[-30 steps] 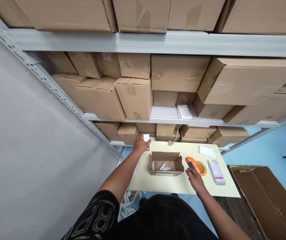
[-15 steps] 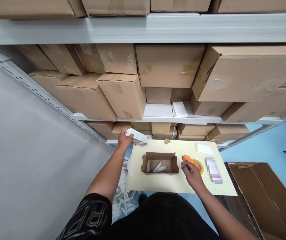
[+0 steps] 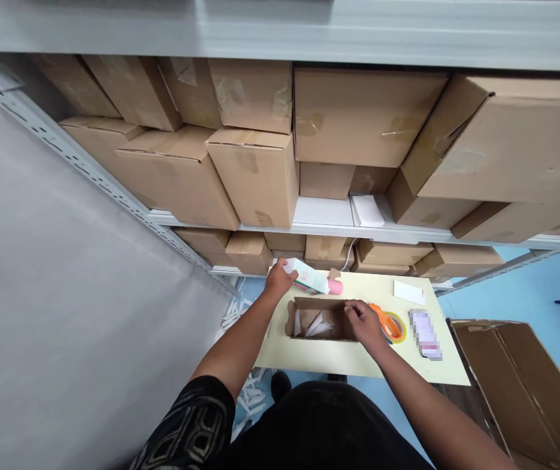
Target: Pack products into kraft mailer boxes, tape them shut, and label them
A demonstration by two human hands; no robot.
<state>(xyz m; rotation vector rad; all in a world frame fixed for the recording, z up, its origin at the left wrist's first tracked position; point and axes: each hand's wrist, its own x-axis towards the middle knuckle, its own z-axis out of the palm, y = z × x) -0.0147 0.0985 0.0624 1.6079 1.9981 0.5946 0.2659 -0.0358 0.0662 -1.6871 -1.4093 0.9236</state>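
My left hand [image 3: 280, 281] grips the end of a white and green carton [image 3: 308, 275] above the far left of the table. A pink cylindrical item [image 3: 335, 287] sticks out of the carton's right end. Below it stands a small open cardboard box [image 3: 320, 303] with a few white paper pieces [image 3: 317, 324] inside. My right hand [image 3: 365, 324] is at that box's right end, its fingers curled together. Whatever they pinch, if anything, is hidden. Just right of this hand lies an orange tape dispenser [image 3: 379, 315] with a yellow roll of tape [image 3: 401, 331].
On the pale yellow table [image 3: 309, 356] lie a white flat box [image 3: 409, 292] and a blurred-out phone-shaped object [image 3: 425, 334]. Shelves of cardboard boxes [image 3: 368, 117] rise behind. A large open carton [image 3: 510, 372] stands to the right; white scraps [image 3: 252, 395] litter the floor at left.
My left hand has moved right with the carton, and the pink item now shows at its end. My right hand has shifted to the small box's right end. The view has tilted slightly.
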